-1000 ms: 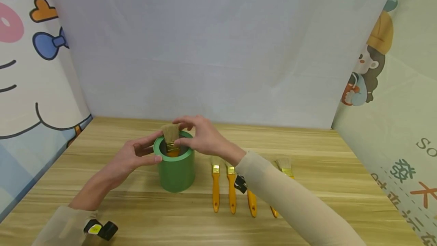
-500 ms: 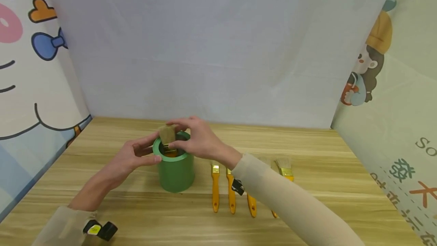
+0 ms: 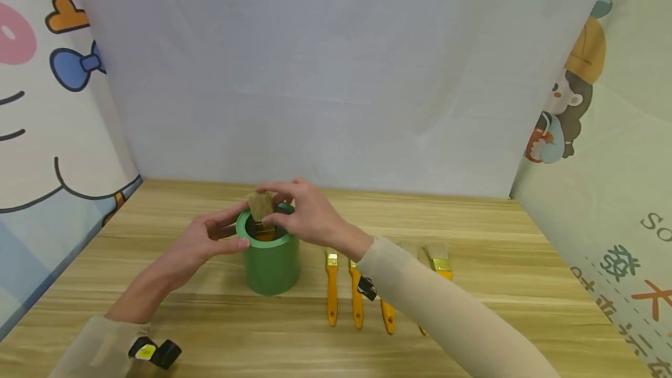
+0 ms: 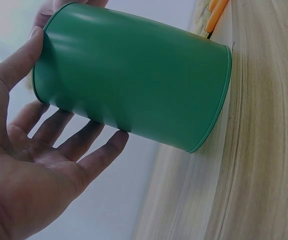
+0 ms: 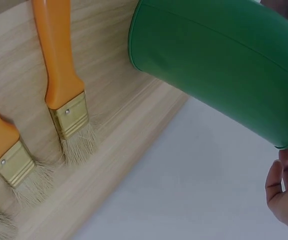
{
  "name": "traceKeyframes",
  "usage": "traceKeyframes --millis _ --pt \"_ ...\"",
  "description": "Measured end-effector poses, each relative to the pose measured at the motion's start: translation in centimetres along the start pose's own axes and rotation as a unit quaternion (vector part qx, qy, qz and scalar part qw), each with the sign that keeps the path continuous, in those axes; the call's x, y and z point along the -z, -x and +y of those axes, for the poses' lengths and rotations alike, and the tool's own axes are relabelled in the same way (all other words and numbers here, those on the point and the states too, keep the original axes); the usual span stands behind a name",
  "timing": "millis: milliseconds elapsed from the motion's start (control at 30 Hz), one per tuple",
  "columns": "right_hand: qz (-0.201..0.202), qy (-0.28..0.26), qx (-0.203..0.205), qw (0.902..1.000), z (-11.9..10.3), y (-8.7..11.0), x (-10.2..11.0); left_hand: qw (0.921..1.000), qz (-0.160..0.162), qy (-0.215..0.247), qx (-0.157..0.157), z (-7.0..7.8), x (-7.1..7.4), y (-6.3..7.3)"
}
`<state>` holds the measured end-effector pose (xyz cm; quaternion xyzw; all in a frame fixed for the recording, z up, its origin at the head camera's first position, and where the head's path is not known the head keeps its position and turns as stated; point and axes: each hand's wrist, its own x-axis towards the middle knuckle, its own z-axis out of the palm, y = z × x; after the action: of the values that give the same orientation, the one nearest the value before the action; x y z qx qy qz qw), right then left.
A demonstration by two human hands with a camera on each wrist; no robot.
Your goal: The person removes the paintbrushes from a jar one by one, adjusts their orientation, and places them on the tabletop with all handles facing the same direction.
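A green cylindrical holder (image 3: 271,270) stands upright on the table. My left hand (image 3: 202,239) holds its left side, thumb at the near rim. In the left wrist view, the fingers (image 4: 103,152) spread along the green wall. A paintbrush (image 3: 261,206) with pale bristles pokes up out of the opening, its orange handle mostly hidden inside. My right hand (image 3: 312,214) pinches this brush between thumb and fingers near the bristles and metal band, above the holder's right rim.
Several orange-handled paintbrushes (image 3: 332,293) lie in a row right of the holder, some partly behind the right sleeve (image 3: 425,290). Two of them show their metal bands (image 5: 71,117) in the right wrist view. A pale cloth backdrop (image 3: 336,74) rises behind the wooden table (image 3: 236,337).
The right hand has shifted slightly left. The brush in the holder has leaned left and then swung a little back right. The left hand and holder keep their place.
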<state>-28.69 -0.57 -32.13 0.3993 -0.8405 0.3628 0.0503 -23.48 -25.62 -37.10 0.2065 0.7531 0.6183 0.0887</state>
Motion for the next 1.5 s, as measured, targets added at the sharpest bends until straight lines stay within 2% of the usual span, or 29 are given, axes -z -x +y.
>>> traceKeyframes --millis 167,433,800,1133,1300,1500 --pt "0.031 -0.007 0.028 0.9991 -0.1 -0.1 0.5 1.0000 0.000 0.002 -0.005 0.2 0.1 0.1" --pt "0.076 -0.048 0.054 0.9945 -0.5 -0.1 1.9 1.0000 -0.001 0.002 -0.009 0.0 0.0 -0.1" --pt "0.117 -0.047 0.092 0.9878 -2.1 -0.2 4.7 1.0000 0.002 0.003 -0.006 -0.4 -0.1 -0.2" --pt "0.183 -0.053 0.157 0.9689 -3.9 -0.3 7.6 0.9999 0.003 0.002 -0.012 -0.5 0.0 -0.2" --pt "0.204 -0.057 0.175 0.9614 -4.9 0.2 9.1 0.9999 0.004 0.003 -0.014 -0.4 0.0 -0.2" --pt "0.205 -0.061 0.171 0.9618 -5.2 1.3 10.3 0.9998 0.005 0.006 -0.017 -0.5 0.0 -0.2"
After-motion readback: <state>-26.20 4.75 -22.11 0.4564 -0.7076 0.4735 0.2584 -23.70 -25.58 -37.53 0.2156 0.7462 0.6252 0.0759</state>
